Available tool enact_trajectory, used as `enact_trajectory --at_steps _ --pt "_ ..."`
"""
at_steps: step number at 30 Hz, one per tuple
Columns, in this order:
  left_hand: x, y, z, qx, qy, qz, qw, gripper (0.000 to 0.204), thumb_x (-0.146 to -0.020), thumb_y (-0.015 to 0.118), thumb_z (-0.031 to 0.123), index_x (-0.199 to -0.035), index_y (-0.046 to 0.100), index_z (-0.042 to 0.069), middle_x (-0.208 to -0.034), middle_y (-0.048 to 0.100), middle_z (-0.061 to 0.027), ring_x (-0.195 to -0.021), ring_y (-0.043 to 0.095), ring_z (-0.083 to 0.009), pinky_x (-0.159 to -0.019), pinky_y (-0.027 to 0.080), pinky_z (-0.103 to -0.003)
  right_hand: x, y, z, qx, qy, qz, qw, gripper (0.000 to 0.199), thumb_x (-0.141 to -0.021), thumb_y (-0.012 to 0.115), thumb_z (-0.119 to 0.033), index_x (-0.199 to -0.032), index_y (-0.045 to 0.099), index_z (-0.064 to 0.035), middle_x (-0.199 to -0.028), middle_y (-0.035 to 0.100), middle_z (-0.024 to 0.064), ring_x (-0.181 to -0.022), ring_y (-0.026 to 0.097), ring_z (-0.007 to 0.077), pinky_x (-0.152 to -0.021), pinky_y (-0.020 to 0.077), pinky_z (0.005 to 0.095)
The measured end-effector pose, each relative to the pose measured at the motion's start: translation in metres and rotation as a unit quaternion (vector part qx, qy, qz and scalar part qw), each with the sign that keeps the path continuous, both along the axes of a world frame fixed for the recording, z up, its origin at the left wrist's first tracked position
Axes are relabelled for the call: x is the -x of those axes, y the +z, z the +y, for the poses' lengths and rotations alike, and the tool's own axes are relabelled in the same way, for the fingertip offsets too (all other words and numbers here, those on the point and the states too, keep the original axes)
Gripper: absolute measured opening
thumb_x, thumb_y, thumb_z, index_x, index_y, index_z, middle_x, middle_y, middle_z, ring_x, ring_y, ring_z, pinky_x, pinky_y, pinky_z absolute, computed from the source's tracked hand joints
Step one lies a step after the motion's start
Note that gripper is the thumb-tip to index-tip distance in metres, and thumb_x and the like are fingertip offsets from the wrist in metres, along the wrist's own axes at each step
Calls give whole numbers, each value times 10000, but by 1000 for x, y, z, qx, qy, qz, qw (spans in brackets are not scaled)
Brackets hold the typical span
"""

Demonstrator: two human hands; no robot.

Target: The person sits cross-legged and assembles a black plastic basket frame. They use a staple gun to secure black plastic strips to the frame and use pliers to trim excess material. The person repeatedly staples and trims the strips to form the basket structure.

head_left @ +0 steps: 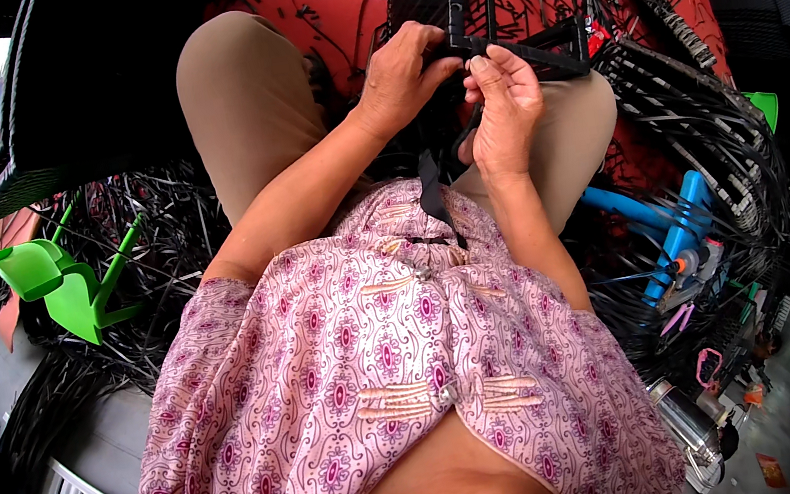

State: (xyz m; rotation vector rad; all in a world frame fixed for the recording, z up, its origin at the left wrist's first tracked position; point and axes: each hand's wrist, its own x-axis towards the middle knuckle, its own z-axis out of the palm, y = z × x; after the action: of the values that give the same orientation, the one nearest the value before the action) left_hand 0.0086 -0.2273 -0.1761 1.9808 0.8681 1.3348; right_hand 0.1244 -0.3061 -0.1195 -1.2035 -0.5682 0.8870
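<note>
Pink patterned blouse [379, 350] nearest; above it your left hand [397, 80] and right hand [502, 111] pinch black strip [432, 186] against black frame [509, 49]; loosen fingers, strip slips slack

No packages, labels, signs or screens are visible.

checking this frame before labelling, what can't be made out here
Head view:
- Left hand: fingertips curl behind the black woven frame, so the grip is hidden.
- Right hand: what its fingers pinch is too dark to tell.
- The frame's top is cut off by the picture edge.
- Black strap: lower end lost against the shirt.
</note>
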Motion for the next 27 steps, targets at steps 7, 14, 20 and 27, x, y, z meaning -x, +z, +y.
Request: enact_trajectory --at_steps 7,14,20,27 --pt "-2 2 -12 70 -3 -29 997 371 -824 798 124 -1119 595 25 -1006 617 -139 -896 661 -315 -765 549 -373 -3 14 5 80 15 -7 997 252 -856 796 -46 -1017 604 -22 -811 682 26 -632 629 70 -550 477 185" --pt "-2 6 -20 99 -15 -43 994 348 -850 781 55 -1144 600 15 -1029 612 -122 -915 649 -245 -793 543 -317 -8 29 10 160 13 -11 987 239 -824 802 -25 -960 607 -49 -756 662 18 -551 600 71 -453 426 181" --pt "-1 15 -26 130 -38 -52 989 387 -847 767 83 -1184 595 3 -1063 610 -144 -968 640 -280 -853 528 -343 -17 39 13 201 18 13 979 220 -808 790 7 -918 612 -61 -743 654 15 -516 571 67 -437 408 183" --pt "-5 14 -30 105 -38 -70 991 444 -811 737 157 -1191 576 -6 -1087 600 -183 -991 627 -389 -831 534 -428 -21 48 13 245 25 6 969 224 -803 789 5 -922 613 -64 -740 661 17 -506 560 60 -423 390 182"
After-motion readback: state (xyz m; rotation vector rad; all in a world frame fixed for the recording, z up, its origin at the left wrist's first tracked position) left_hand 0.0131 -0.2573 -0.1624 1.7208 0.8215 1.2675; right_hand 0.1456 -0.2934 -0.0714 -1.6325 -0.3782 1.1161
